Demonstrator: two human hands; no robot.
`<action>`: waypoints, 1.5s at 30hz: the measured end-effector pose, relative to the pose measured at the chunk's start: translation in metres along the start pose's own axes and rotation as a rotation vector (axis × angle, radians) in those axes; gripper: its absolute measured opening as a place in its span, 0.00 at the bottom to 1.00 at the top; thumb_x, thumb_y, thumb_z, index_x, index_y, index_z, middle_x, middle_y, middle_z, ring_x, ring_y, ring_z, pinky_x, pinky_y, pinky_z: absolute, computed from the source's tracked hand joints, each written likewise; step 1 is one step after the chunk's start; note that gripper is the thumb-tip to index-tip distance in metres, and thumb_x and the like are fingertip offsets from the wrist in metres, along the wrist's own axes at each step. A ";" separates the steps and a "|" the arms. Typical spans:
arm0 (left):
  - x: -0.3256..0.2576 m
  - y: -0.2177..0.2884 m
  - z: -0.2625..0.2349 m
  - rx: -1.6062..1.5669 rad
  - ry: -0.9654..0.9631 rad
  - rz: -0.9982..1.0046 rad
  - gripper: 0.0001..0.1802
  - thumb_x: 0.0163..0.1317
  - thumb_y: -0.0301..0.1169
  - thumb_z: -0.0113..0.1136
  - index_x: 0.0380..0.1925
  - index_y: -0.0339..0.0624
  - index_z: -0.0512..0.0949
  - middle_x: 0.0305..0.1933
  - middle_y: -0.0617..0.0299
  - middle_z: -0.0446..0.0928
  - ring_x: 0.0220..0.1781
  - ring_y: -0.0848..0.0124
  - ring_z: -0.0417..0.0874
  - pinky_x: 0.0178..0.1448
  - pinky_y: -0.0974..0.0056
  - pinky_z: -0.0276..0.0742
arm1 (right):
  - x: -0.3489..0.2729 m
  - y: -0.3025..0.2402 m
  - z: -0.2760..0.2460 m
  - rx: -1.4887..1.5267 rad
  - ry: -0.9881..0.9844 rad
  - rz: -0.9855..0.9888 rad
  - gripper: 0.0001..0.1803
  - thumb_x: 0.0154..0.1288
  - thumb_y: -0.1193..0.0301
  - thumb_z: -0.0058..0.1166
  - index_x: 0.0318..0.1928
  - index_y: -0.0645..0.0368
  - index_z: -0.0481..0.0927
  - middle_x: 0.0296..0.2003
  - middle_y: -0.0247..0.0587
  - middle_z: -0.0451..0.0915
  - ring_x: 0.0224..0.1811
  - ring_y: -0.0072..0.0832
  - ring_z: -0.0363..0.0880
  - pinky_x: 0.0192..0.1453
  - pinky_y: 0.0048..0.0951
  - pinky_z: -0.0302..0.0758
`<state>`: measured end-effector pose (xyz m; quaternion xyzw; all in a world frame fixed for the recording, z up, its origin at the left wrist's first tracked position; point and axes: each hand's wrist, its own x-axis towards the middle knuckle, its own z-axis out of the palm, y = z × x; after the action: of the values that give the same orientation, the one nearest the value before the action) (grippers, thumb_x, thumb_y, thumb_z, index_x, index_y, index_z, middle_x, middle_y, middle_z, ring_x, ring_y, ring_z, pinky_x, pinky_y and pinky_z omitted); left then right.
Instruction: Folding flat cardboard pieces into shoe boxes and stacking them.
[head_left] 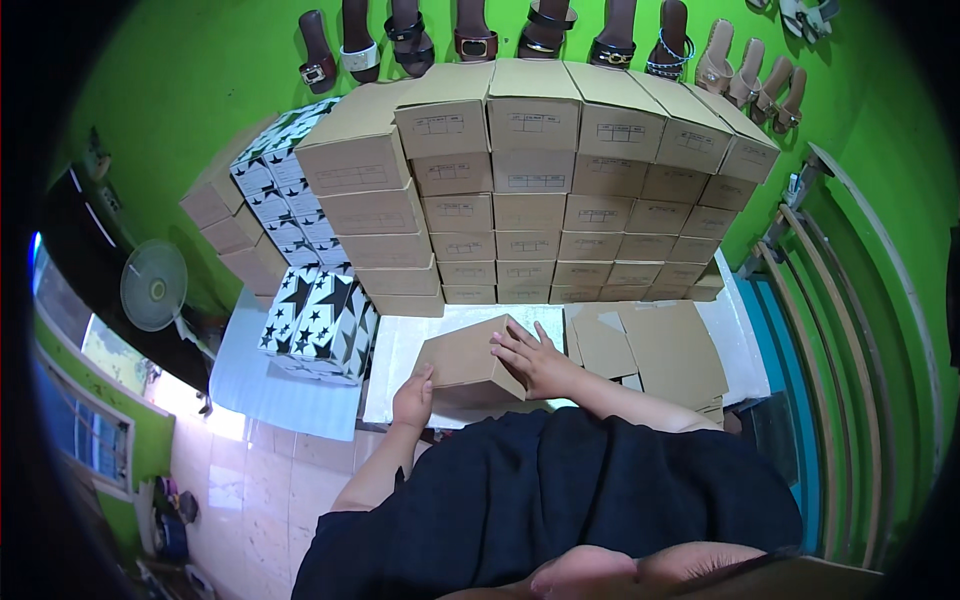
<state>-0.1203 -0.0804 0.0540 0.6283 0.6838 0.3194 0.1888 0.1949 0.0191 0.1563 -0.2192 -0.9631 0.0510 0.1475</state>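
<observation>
A closed brown cardboard box (465, 352) is between my two hands at the near side of the white table (400, 335), turned at an angle. My left hand (413, 398) grips its near left corner, thumb up along the side. On the right end of the box, my right hand (535, 362) holds it with fingers spread over the top edge and end panel. The underside of the box and its contact with the table cannot be made out. Flattened brown cardboard pieces (670, 350) lie on the table just right of my right hand.
Stacked brown boxes (530, 210) form a wall behind the work spot. White boxes with black stars (320, 320) stand on the left. Sandals (475, 35) hang along the green wall. A fan (155, 285) is at far left, and a wooden-railed rack (830, 350) at right.
</observation>
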 end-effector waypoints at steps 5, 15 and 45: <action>0.007 0.035 -0.018 0.171 0.034 0.339 0.45 0.53 0.50 0.70 0.68 0.43 0.64 0.70 0.46 0.67 0.73 0.44 0.64 0.74 0.47 0.61 | 0.009 -0.012 0.001 0.009 0.032 0.164 0.60 0.34 0.59 0.75 0.72 0.53 0.58 0.72 0.46 0.58 0.78 0.48 0.48 0.75 0.70 0.44; 0.028 0.039 -0.019 0.184 0.028 0.580 0.64 0.31 0.41 0.82 0.71 0.46 0.56 0.70 0.48 0.62 0.75 0.41 0.58 0.75 0.35 0.54 | 0.011 -0.045 -0.007 0.108 0.066 0.291 0.58 0.37 0.62 0.76 0.71 0.58 0.57 0.69 0.48 0.60 0.77 0.47 0.51 0.76 0.67 0.42; 0.080 0.248 0.178 0.436 -0.314 0.587 0.44 0.60 0.49 0.63 0.74 0.49 0.58 0.80 0.43 0.46 0.79 0.40 0.47 0.75 0.33 0.49 | -0.380 0.130 -0.239 -0.421 0.315 1.092 0.56 0.28 0.68 0.77 0.65 0.56 0.64 0.61 0.46 0.69 0.72 0.43 0.61 0.76 0.72 0.36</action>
<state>0.1691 0.0348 0.1041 0.8637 0.4895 0.1071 0.0541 0.6483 -0.0225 0.2631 -0.7111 -0.6674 -0.1053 0.1943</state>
